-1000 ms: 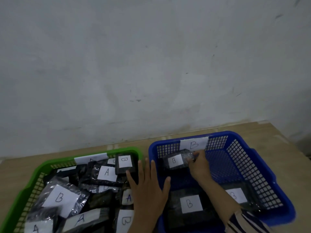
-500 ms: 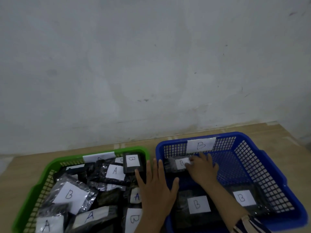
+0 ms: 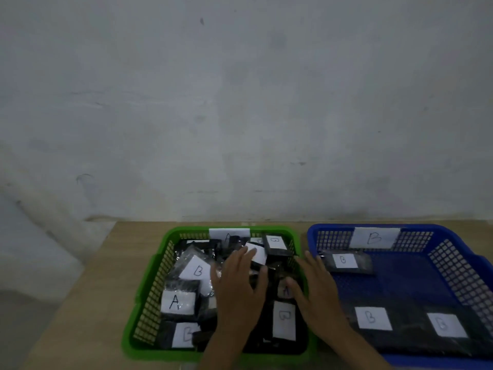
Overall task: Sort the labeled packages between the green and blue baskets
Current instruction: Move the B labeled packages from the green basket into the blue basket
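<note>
The green basket (image 3: 149, 284), tagged A, holds several black packages with white A and B labels, among them a B package (image 3: 197, 269) and an A package (image 3: 178, 302). My left hand (image 3: 238, 287) lies flat, fingers spread, on the pile in its middle. My right hand (image 3: 316, 292) hovers with fingers apart over the green basket's right wall, holding nothing. The blue basket (image 3: 458, 260), tagged B, holds three B packages: one at the back left (image 3: 345, 260) and two at the front (image 3: 372, 318) (image 3: 446, 325).
Both baskets sit side by side on a wooden table (image 3: 88, 303) pushed against a grey-white wall (image 3: 240, 116). The table's left edge runs diagonally near the green basket.
My right hand let go of the B package at the back of the blue basket and moved left to the green basket. My left hand shifted onto the pile. The view swung left.
</note>
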Action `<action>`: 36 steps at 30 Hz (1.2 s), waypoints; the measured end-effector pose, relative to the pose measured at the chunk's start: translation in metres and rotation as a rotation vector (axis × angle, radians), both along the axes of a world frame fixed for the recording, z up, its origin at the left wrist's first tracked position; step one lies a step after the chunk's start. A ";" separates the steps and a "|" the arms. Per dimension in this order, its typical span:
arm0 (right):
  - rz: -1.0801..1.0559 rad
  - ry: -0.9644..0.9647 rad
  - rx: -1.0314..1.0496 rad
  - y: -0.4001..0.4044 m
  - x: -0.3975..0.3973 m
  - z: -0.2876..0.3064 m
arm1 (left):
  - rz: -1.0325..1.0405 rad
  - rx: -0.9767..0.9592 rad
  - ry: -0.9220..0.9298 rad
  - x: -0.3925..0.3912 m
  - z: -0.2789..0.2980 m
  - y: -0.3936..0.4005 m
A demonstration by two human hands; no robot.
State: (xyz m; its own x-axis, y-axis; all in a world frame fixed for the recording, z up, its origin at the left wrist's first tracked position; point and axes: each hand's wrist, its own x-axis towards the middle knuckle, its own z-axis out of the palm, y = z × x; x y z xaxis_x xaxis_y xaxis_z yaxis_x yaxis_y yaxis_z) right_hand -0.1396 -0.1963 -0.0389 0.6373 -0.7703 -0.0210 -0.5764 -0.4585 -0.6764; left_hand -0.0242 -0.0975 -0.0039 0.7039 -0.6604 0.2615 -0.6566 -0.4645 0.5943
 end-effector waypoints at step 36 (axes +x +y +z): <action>0.088 -0.046 0.079 0.051 0.097 0.022 | 0.052 -0.277 0.462 0.123 0.020 0.058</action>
